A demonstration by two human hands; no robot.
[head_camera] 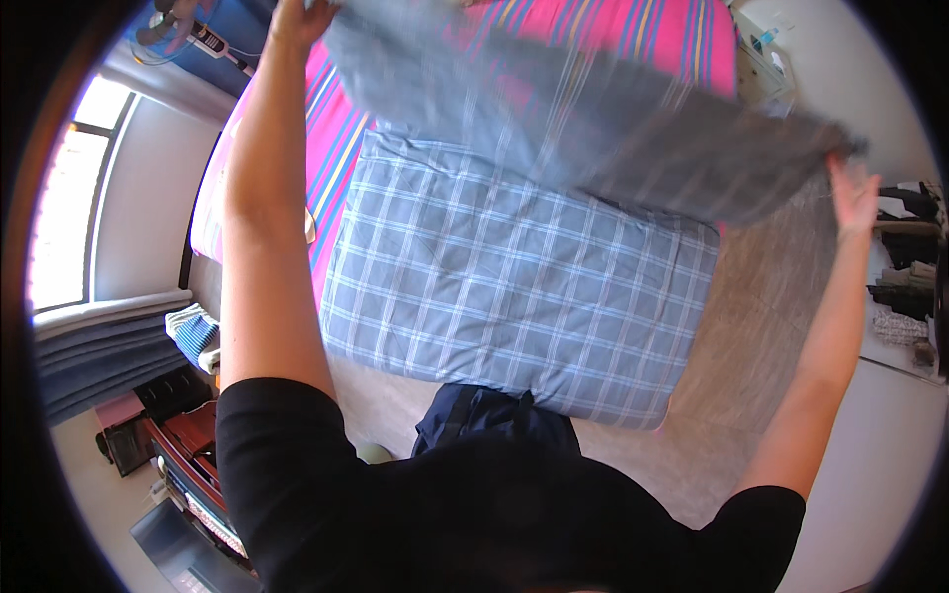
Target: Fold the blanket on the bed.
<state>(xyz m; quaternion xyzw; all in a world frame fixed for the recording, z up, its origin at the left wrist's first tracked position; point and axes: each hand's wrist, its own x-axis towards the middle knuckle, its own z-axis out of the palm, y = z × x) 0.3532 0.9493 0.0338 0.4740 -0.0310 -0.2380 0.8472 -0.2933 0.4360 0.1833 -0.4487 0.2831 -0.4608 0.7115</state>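
A grey plaid cloth [549,111], blurred by motion, stretches in the air between my raised hands. My left hand [302,21], partly cut off by the top edge of the view, grips its left end. At the far right my right hand [852,194] holds the other end by a corner, some fingers spread. Below the cloth, a thick plaid quilt [511,282] of matching pattern lies at the near end of the bed. Whether cloth and quilt are joined cannot be told. Under them shows a pink striped bedsheet [341,148].
A fan [167,33] stands beyond the bed at the upper left, near a window [70,200]. Shelves with folded items [904,296] line the right side. A desk with a laptop [193,548] is at the lower left. Wood-look floor [764,296] borders the bed.
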